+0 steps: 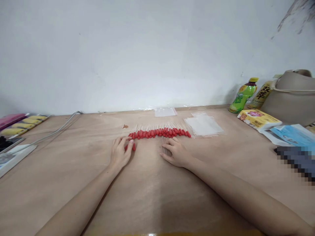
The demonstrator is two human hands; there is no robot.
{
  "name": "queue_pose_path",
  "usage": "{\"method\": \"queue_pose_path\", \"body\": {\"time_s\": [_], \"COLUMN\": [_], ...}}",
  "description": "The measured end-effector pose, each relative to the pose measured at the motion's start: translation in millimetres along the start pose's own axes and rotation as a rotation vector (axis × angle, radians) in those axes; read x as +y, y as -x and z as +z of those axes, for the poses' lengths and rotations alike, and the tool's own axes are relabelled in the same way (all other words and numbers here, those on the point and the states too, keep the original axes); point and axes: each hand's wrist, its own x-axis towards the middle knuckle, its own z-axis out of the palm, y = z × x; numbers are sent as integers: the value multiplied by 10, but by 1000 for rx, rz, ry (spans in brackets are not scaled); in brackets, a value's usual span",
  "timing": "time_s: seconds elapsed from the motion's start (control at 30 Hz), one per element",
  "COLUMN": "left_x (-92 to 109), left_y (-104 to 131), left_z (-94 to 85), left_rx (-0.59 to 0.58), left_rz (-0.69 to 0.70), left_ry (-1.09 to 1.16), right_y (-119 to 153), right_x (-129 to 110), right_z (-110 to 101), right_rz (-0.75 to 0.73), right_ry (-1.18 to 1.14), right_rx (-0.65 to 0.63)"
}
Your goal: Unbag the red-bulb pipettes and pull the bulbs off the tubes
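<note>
A long row of thin sticks with red tips (159, 132) lies across the middle of the wooden table (147, 196). My left hand (120, 153) rests palm down just below the row's left end, its fingertips on a few red tips (133, 147) pulled slightly out of the row. My right hand (176, 152) lies flat below the row's middle, fingers on a small bunch of pale sticks (164, 148). Clear plastic bags (203, 125) lie to the right of the row, and another clear bag (165, 112) sits by the wall.
At the right stand a green bottle (243, 95), a yellow bottle (262, 95), a beige bag (291, 96), a yellow box (259, 119) and blue packets (294, 134). At the left are a grey cable (57, 129), yellow and pink packets (22, 124) and a white power strip (14, 157).
</note>
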Motion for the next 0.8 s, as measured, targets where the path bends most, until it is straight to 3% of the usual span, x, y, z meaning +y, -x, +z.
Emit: {"method": "queue_pose_path", "body": {"time_s": [0.17,0.43,0.67,0.8], "left_x": [140,553,553,552], "left_y": [-57,-438,-619,-582], "left_z": [7,249,555,565], "left_rx": [38,-237,-262,-163], "left_rz": [178,430,475,387], "left_ry": [16,13,21,116], "right_y": [10,-11,40,87], "right_x": [-12,-19,4,92], "right_z": [0,7,-57,-103], "right_rz": [-72,-62,40,97], "right_ry": [-34,-38,-59,-78], "right_rx": [-1,33,101,175]}}
